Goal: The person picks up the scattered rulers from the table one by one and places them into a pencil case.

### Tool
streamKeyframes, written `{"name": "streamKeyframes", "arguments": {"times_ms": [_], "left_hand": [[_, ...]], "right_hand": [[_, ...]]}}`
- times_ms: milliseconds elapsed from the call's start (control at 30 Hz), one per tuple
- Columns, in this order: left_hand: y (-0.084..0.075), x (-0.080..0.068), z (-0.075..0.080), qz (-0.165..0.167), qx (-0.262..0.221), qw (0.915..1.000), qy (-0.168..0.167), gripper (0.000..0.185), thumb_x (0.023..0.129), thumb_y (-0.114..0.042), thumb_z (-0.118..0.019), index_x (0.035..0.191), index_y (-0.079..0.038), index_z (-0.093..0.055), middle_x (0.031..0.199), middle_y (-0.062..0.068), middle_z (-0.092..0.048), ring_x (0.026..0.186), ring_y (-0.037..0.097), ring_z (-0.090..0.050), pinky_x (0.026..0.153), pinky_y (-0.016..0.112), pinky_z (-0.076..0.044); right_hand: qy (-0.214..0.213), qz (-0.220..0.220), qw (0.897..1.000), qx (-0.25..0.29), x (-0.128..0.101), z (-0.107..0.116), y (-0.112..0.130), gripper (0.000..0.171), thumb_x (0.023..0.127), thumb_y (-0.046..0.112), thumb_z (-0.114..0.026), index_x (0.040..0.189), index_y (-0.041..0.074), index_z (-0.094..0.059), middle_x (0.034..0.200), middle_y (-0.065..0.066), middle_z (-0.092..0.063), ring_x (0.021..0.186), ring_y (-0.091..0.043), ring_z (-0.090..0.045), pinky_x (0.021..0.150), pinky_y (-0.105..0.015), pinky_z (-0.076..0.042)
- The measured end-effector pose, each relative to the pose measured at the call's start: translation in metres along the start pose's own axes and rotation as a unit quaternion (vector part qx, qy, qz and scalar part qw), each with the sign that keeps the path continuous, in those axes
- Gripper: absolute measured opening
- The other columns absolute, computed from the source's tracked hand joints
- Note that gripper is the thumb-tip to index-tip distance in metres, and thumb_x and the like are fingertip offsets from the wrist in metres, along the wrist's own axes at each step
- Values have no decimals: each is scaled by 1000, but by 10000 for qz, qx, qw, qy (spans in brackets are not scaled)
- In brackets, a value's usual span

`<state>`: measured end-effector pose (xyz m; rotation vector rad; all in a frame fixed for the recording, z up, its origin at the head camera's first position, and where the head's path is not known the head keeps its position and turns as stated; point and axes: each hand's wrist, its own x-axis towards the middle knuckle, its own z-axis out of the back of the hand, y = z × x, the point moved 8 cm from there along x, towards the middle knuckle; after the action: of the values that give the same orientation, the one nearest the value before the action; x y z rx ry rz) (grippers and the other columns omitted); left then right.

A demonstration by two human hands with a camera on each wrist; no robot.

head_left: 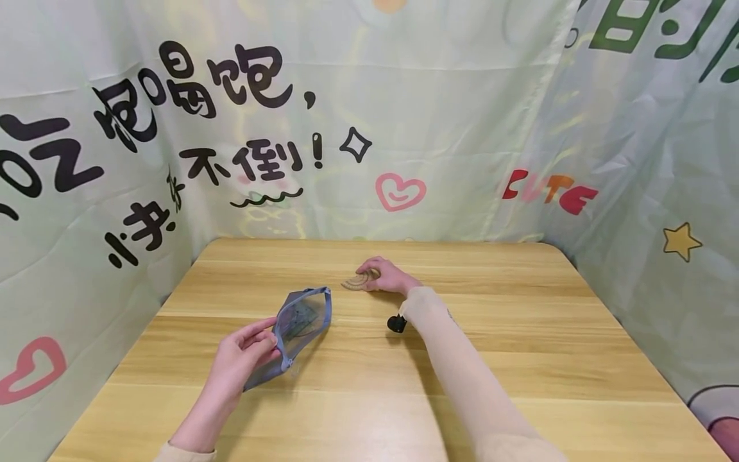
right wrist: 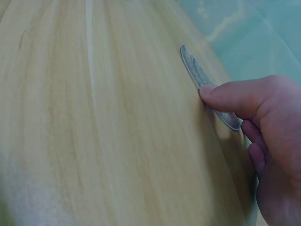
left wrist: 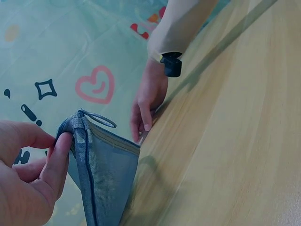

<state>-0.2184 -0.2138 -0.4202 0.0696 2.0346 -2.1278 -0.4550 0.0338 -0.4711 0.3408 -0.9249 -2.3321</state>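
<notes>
A blue zippered mesh pouch (head_left: pixel 306 324) is held up by its near edge, its mouth gaping toward the right. My left hand (head_left: pixel 245 353) pinches that rim between thumb and fingers, as the left wrist view shows on the pouch (left wrist: pixel 110 174). Something dark and flat shows through the mesh inside. Farther back, my right hand (head_left: pixel 389 276) pinches a clear protractor (head_left: pixel 353 282) low over the table. In the right wrist view the thumb lies on the protractor (right wrist: pixel 193 66), seen nearly edge-on, and the other fingers are partly hidden behind it.
The wooden table (head_left: pixel 519 359) has rounded far corners. Printed fabric (head_left: pixel 450 128) hangs along its back and both sides, close to the edges. A small black camera (head_left: pixel 396 323) is strapped at the right wrist.
</notes>
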Motion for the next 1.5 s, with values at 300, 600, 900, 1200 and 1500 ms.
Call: {"name": "streamKeyframes", "arguments": {"times_ms": [300,600,900,1200,1500], "left_hand": [[1,-2,1,2,-18,10000,17,48,96,-2,-58,142,6,-46,88,-11,-62,82,2,-64,81,19,-61],[3,-1,1,33,-16,10000,6,47,96,-2,-58,142,5,-46,88,-11,-62,83,2,-64,80,18,-61],[2,-2,1,42,-19,10000,43,48,97,-3,-58,142,5,-46,88,-11,-61,83,2,-64,80,18,-61],[1,-1,0,2,59,9999,98,49,96,-4,-58,143,5,-45,89,-11,-61,84,3,-64,80,17,-61],[2,-1,0,19,79,9999,87,48,97,-4,-58,143,4,-46,89,-10,-60,85,3,-64,80,18,-61]], "right_hand": [[96,-30,9999,0,-1,-2,2,45,89,14,-72,131,7,-60,148,-18,-41,141,-36,-34,122,-55,-28],[137,-144,9998,-75,-4,0,5,41,90,13,-71,129,6,-60,146,-19,-41,139,-37,-35,121,-55,-29],[177,-264,9994,-110,-5,0,3,40,92,16,-70,129,5,-59,146,-19,-39,139,-36,-34,121,-54,-29],[139,-64,9998,-148,-4,3,5,38,91,15,-70,125,3,-58,136,-19,-47,133,-35,-36,116,-54,-32],[27,-165,9997,-196,-3,3,2,38,89,17,-73,122,5,-59,123,-13,-56,119,-27,-44,107,-44,-38]]}}
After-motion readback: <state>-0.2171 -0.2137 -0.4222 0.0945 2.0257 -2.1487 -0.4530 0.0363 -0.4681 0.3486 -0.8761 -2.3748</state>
